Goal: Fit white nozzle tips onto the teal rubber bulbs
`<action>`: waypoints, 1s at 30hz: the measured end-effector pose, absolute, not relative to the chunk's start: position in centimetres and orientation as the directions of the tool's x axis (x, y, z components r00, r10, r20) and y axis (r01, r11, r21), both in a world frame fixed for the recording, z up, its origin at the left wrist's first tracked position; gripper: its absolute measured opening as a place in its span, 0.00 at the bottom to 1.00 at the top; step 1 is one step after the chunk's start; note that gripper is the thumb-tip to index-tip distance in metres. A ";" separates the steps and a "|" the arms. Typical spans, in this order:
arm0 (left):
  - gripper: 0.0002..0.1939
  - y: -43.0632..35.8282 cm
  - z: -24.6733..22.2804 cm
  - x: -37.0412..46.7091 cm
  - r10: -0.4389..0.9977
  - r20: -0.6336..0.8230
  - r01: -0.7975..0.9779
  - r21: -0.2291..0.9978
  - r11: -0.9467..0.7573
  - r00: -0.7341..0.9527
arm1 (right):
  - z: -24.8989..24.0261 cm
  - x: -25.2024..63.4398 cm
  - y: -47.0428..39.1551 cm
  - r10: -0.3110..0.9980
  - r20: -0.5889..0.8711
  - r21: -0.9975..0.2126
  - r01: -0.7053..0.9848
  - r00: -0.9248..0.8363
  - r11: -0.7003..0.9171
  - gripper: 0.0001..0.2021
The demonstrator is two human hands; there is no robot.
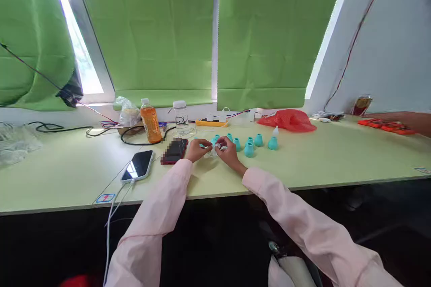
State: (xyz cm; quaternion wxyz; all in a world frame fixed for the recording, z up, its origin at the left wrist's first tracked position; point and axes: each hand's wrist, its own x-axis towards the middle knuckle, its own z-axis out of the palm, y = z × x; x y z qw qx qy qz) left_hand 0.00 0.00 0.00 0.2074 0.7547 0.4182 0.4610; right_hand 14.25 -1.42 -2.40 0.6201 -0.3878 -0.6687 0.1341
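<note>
My left hand (pixel 198 149) and my right hand (pixel 229 150) come close together over the table, fingertips pinched. In my right fingers is a small white round piece (pixel 218 146). What my left fingers pinch is too small to make out. Clear or whitish small pieces lie just under the fingertips. Around and behind my hands stand several small teal bulb-shaped pieces (pixel 249 150) with open necks. Farther right, one teal piece (pixel 272 143) has a white pointed tip (pixel 275 132) at its top.
Left of my hands lie a dark phone (pixel 176 150) and a white-edged phone (pixel 138 166) with a cable. Behind stand an orange drink bottle (pixel 150 123), a clear jar (pixel 181 119) and a power strip (pixel 211 123). A red plastic bag (pixel 288 121) and another person's arm (pixel 415 122) are right.
</note>
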 end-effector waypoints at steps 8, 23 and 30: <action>0.13 -0.2 0.1 -0.1 0.830 0.504 0.403 0.726 -0.557 0.239 | -2.4 14.2 -1.6 0.693 0.716 -0.676 0.340 0.089 0.654 0.05; 0.15 -0.3 0.1 -0.1 0.825 0.511 0.383 0.731 -0.565 0.242 | -2.6 14.1 -1.5 0.699 0.710 -0.688 0.297 0.084 0.663 0.10; 0.14 -0.3 0.2 0.0 0.830 0.508 0.399 0.728 -0.557 0.231 | -2.6 14.1 -1.6 0.696 0.714 -0.685 0.287 0.079 0.670 0.09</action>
